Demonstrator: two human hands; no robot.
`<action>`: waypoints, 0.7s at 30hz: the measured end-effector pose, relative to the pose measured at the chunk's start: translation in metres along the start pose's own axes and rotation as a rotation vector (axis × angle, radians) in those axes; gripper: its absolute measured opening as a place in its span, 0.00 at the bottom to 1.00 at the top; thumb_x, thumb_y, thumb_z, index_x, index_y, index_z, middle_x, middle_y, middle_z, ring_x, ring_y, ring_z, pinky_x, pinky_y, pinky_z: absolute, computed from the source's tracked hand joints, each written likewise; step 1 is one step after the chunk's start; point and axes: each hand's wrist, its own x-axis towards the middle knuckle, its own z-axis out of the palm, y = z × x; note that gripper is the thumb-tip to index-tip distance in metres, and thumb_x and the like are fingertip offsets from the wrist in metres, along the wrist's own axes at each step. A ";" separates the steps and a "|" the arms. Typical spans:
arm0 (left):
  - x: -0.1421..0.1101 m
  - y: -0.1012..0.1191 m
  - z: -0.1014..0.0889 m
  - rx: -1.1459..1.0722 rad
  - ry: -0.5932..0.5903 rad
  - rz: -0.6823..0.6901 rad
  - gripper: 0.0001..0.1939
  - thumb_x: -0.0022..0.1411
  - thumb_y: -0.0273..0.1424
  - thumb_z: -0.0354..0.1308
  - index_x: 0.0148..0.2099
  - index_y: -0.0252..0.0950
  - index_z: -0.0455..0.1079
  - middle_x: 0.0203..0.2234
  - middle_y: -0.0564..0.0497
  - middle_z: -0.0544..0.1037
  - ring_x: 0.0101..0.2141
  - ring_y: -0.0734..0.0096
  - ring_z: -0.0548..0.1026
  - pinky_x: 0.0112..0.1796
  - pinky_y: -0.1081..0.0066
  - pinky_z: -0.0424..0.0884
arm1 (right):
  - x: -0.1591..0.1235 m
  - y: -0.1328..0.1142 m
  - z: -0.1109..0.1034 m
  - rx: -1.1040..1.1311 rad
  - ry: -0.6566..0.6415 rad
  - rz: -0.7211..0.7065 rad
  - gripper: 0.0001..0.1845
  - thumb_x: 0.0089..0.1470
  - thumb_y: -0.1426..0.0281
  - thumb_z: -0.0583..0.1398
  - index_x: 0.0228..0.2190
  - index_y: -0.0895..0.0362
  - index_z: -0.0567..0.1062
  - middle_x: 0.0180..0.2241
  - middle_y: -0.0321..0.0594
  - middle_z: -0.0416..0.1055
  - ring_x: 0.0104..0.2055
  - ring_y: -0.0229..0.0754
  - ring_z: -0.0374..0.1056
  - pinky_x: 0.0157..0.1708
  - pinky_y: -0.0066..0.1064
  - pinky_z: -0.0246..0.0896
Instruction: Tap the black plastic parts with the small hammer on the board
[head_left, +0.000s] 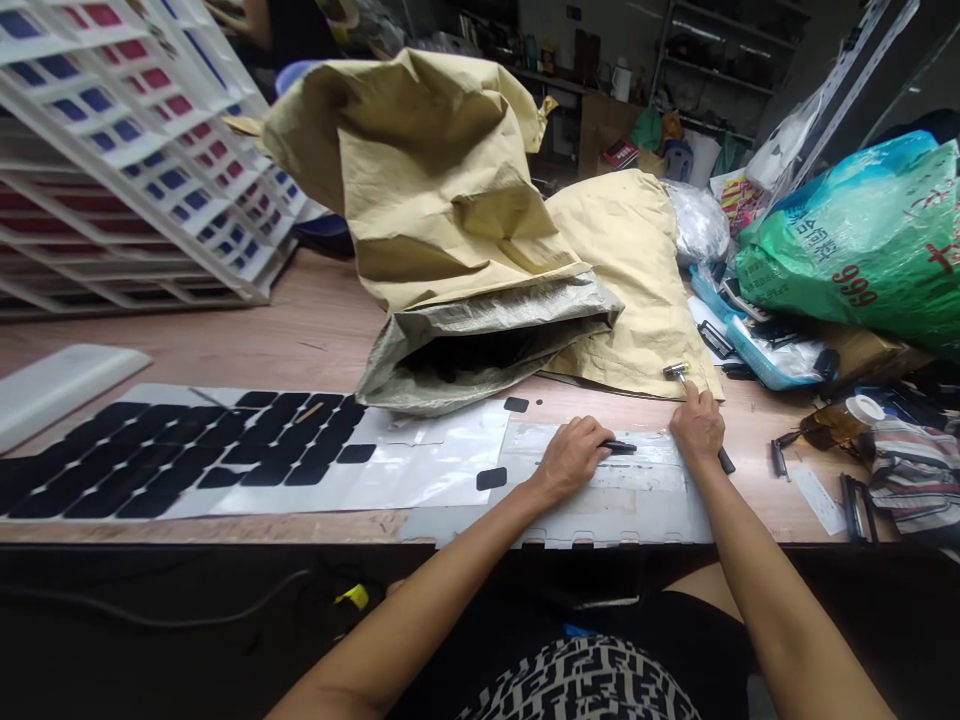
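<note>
My left hand [568, 460] rests over a clear, scuffed work mat [652, 508] at the table's front edge, its fingers closed on a small, slim black part [621, 447]. The part lies low, close to the mat; its exact kind is too small to make out. To the right, my right hand [699, 428] grips a small hammer. The hammer's head [676, 371], silver and yellow, sticks out above my fingers, and the dark end of its handle shows below my palm. Left of the mat, a white sheet [420, 470] carries rows of black rounded pads [491, 479].
An open yellow sack [457, 190] lies behind the sheet, beside another yellow sack [622, 260]. White plastic crates [247, 285] stand at left. On the right are a green plastic bag [847, 250], a blue basket [776, 365], a brown bottle [829, 425] and striped cloth [919, 475].
</note>
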 end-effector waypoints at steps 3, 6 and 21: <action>0.000 -0.005 0.006 -0.069 0.007 -0.004 0.11 0.63 0.28 0.59 0.48 0.39 0.74 0.39 0.49 0.74 0.42 0.62 0.70 0.45 0.63 0.67 | 0.001 -0.001 -0.002 0.031 -0.013 0.023 0.26 0.62 0.70 0.51 0.61 0.53 0.66 0.42 0.48 0.67 0.42 0.46 0.63 0.39 0.34 0.59; 0.002 -0.011 0.004 -0.146 0.026 -0.049 0.15 0.59 0.30 0.64 0.49 0.38 0.74 0.39 0.49 0.74 0.42 0.62 0.70 0.44 0.63 0.68 | 0.007 0.000 -0.010 0.110 -0.078 0.065 0.26 0.62 0.72 0.50 0.61 0.52 0.67 0.44 0.48 0.68 0.42 0.45 0.64 0.40 0.33 0.59; 0.005 -0.011 0.004 -0.249 0.085 -0.161 0.06 0.53 0.27 0.67 0.34 0.37 0.73 0.32 0.52 0.73 0.39 0.66 0.71 0.41 0.65 0.67 | -0.102 -0.032 -0.095 0.953 -0.265 -0.208 0.24 0.62 0.66 0.54 0.58 0.52 0.72 0.49 0.43 0.76 0.48 0.45 0.73 0.52 0.40 0.69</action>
